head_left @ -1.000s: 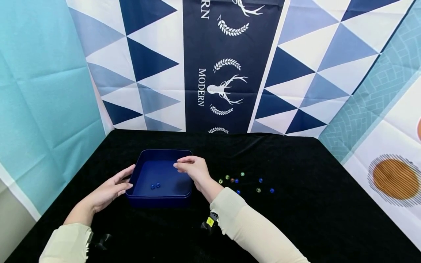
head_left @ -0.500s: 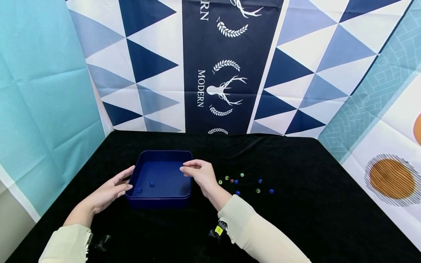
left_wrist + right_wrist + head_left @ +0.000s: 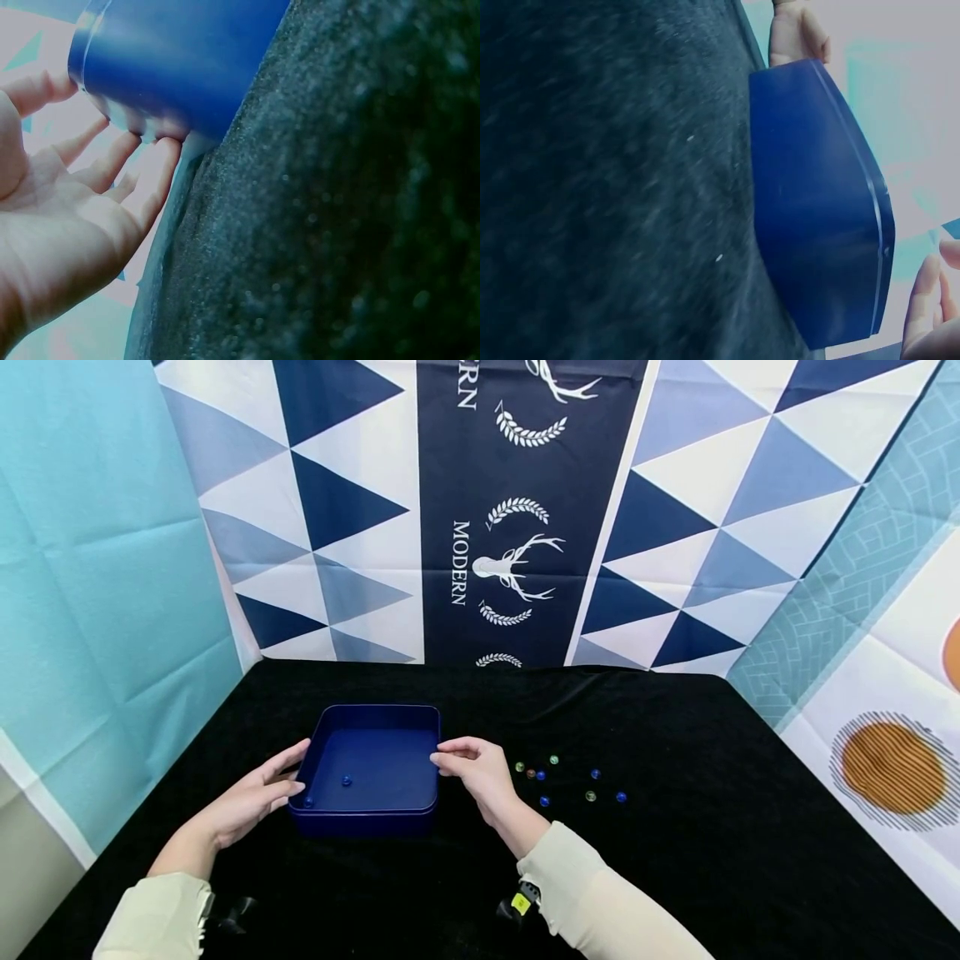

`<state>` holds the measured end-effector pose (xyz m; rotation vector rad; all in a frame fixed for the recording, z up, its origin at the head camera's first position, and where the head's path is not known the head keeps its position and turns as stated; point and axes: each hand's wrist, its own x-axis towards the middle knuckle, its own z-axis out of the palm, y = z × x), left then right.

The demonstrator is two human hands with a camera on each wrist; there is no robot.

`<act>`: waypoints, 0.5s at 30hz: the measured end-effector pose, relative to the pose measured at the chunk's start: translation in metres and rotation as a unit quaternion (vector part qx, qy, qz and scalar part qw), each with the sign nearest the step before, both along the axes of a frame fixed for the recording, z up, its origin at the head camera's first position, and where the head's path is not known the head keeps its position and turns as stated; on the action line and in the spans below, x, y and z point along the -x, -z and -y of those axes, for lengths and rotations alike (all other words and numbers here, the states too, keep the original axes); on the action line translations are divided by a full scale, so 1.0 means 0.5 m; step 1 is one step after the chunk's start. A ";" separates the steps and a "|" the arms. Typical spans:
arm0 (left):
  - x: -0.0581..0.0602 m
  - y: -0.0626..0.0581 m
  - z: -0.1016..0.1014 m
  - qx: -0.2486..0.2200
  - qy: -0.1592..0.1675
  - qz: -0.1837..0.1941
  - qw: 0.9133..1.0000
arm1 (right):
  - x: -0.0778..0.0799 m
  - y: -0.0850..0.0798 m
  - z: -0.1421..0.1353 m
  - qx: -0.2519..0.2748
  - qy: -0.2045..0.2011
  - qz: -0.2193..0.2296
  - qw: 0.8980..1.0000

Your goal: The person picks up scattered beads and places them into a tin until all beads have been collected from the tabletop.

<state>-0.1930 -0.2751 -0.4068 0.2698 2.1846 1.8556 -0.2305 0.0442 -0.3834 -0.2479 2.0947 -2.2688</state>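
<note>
A square blue box [image 3: 382,822] stands on the black cloth. Inside it lie two blue marbles, one marble [image 3: 347,781] on the floor left of centre, the other marble [image 3: 308,802] in the near left corner. My left hand [image 3: 247,797] rests its fingertips against the box's left wall, thumb by the near left corner; the left wrist view has these fingers spread on the outer wall. My right hand [image 3: 480,777] is at the right rim, thumb and forefinger close together. Nothing shows between the fingers [image 3: 922,289] in the right wrist view.
Right of the right hand, several loose marbles are scattered on the cloth: a green marble [image 3: 554,760], a brown marble [image 3: 531,773], a blue marble [image 3: 622,797] and others. Patterned fabric [image 3: 495,510] hangs behind the table.
My right hand has moved right, from over the box to its right rim. One blue marble in the box has rolled left into the near corner. The left hand stays put.
</note>
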 end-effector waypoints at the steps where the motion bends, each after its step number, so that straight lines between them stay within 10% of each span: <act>1: 0.000 0.000 0.000 0.000 0.001 0.001 1.000 | 0.000 0.002 -0.004 -0.001 0.002 -0.001 1.000; 15: 0.001 0.001 0.003 0.004 0.002 0.003 1.000 | 0.003 0.031 -0.077 -0.042 0.042 0.017 0.998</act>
